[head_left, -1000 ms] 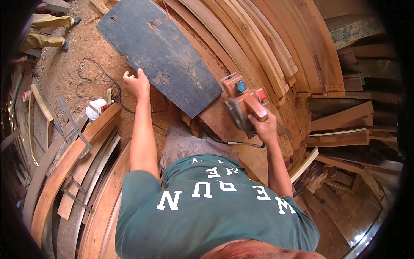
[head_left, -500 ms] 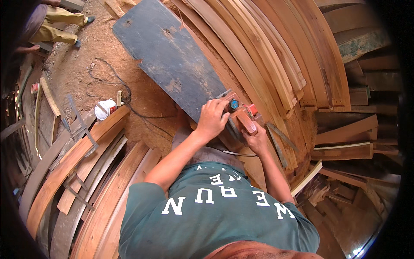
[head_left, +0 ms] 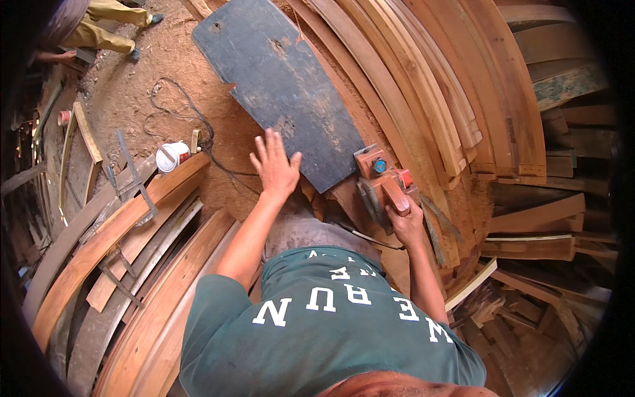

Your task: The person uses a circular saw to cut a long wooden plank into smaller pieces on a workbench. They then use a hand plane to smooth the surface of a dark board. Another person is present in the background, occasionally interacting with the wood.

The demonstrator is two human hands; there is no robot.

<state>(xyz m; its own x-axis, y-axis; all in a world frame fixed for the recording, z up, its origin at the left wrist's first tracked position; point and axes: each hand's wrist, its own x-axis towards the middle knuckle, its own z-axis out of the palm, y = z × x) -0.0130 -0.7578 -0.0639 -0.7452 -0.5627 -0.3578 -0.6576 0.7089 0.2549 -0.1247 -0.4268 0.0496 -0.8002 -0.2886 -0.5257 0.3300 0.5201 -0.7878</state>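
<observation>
My right hand [head_left: 408, 225] is closed round the rear handle of an orange-red electric hand planer [head_left: 368, 161] with a blue knob. The planer is at the near right end of a dark, scuffed board [head_left: 291, 86]; I cannot tell whether it rests on it. My left hand [head_left: 276, 171] is open and empty, fingers spread, by the board's left edge. Whether its fingertips touch the board is unclear. A dark cord [head_left: 360, 234] runs between my body and the planer.
Long curved timbers [head_left: 390, 73] are stacked on the right, and more curved planks [head_left: 126, 205] lie on the left with metal clamps [head_left: 137, 175]. A white bucket [head_left: 173, 157] stands near a loose cable [head_left: 192, 106] on sawdust-covered ground. Another person's legs [head_left: 109, 30] show at the far left.
My left hand has let go of the planer's front and moved left, its fingers spreading. My right hand still grips the planer, now slightly nearer me. The view has shifted a little.
</observation>
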